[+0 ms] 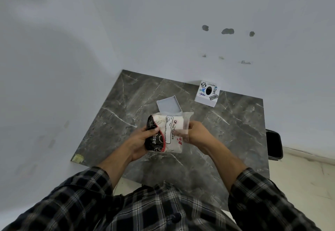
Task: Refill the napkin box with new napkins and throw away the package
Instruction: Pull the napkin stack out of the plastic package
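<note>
Clearly you were opening the napkin pack (164, 133) above the table (112, 107): left hand (140, 143) closed round its body, right hand (196, 133) pinching the clear flap. Next, probably, napkins go into the open tray (167, 104) at twelve o'clock.

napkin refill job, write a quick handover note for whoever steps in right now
Left hand: gripping the dark end of the napkin pack, held above the table.
Right hand: pinching the clear plastic at the pack's other end, apparently opening it.
White tray: lies open and looks empty, just beyond the pack.
Stickered box cover: stands apart at the far right.
Black bin: past the table's right edge.
Done: box taken apart.
Left: open pack, load napkins, close box, bin the wrapper.
</note>
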